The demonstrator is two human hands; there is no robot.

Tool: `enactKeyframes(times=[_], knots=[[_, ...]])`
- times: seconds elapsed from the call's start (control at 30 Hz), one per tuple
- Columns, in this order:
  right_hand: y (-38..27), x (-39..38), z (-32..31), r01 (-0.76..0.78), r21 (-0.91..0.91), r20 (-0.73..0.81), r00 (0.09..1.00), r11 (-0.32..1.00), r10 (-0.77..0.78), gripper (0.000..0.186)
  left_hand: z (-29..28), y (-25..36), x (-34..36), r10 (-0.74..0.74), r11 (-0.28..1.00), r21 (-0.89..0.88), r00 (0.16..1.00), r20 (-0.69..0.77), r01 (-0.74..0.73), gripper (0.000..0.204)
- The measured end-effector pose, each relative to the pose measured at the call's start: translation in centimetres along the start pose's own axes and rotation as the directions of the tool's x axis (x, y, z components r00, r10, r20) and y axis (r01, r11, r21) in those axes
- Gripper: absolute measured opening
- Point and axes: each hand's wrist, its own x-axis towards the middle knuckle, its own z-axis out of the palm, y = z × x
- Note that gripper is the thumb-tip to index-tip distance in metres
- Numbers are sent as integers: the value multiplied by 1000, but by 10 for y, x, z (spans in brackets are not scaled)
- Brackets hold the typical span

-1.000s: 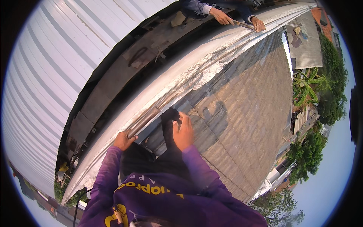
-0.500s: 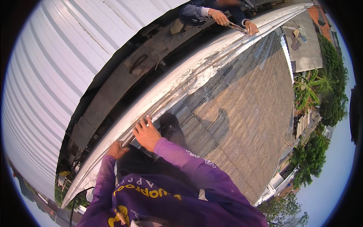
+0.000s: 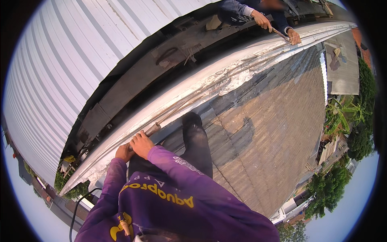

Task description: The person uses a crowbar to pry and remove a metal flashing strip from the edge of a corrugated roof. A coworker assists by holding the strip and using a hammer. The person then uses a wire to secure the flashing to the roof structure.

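I log the right hand (image 3: pixel 142 144) clenched around the near end of the long rusty metal rod (image 3: pixel 189 105) and the left hand (image 3: pixel 123 153) gripping just behind, steadying it along the white roof ridge (image 3: pixel 121 135) (a co-worker's hands (image 3: pixel 264 20) hold the far end).

A long, thin, rusty-brown metal rod (image 3: pixel 209 94) lay along the white, flaking ridge strip (image 3: pixel 193 86), its thicker near end at the hands, far end by another person.
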Motion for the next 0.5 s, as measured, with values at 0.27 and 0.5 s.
enactKeyframes(times=[0.27, 0.5], knots=[[-78, 4, -22, 211, 175, 167, 956, 962, -240, 27, -27, -38, -97, -72, 973, -202, 982, 175, 108, 48], [-47, -75, -95, -63, 269, 335, 942, 961, -31, 26, -227, 5, -102, -146, 277, -831, 833, -533, -483, 54]])
